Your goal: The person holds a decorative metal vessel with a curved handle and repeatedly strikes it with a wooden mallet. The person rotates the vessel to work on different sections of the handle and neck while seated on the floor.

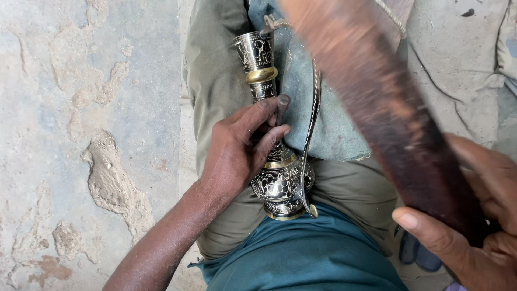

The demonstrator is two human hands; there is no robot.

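Observation:
A black and brass engraved vase with a long neck and a thin curved handle [274, 178] lies on my lap, its mouth pointing away from me. My left hand [237, 148] rests on its neck and holds a small dark metal punch [281, 108] upright against it between thumb and fingers. My right hand [474, 215] grips the near end of a long dark wooden stick [377, 97]. The stick is blurred and raised above the vase and punch, slanting toward the upper left.
A blue-grey cloth [334, 108] lies over my olive trousers [215, 70] under the vase. Worn, patchy concrete floor [81, 134] lies to the left. Dusty grey fabric [458, 59] is spread at the upper right.

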